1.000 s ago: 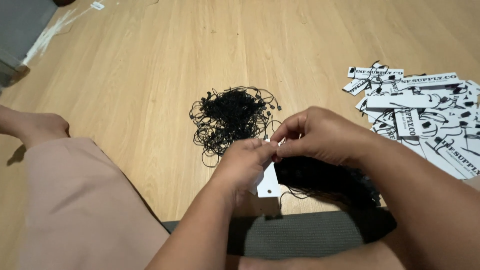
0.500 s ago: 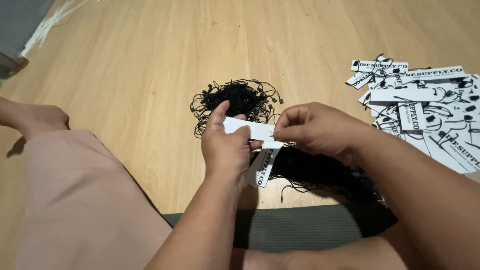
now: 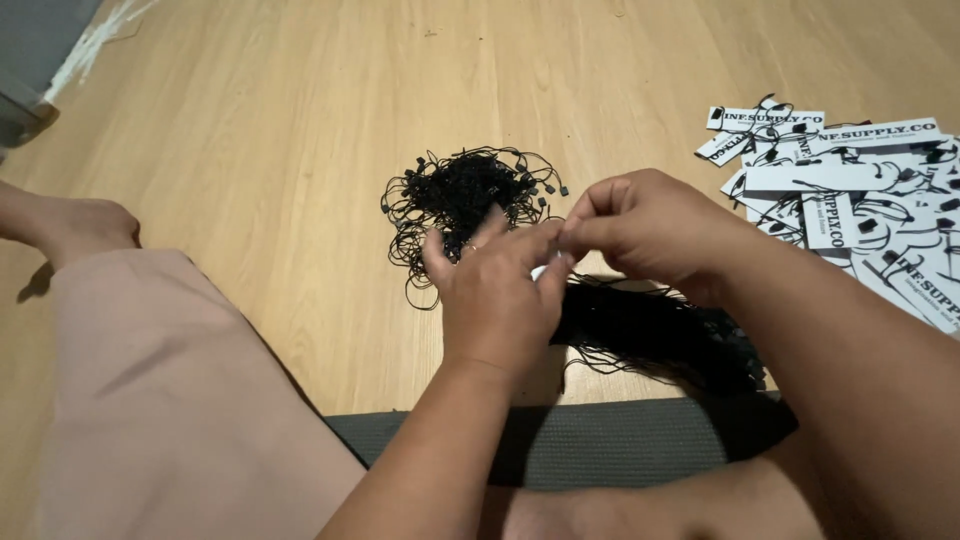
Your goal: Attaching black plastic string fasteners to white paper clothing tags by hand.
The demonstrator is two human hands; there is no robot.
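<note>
Soft, even, warm light covers the wooden floor (image 3: 300, 150); faint shadows fall beneath the left hand (image 3: 495, 290) fingers. Fingertips blur slightly; no glare.

A heap of white rectangular tags (image 3: 860, 200) with black print and black strings lies far right — on the wooden floor (image 3: 300, 150).
</note>
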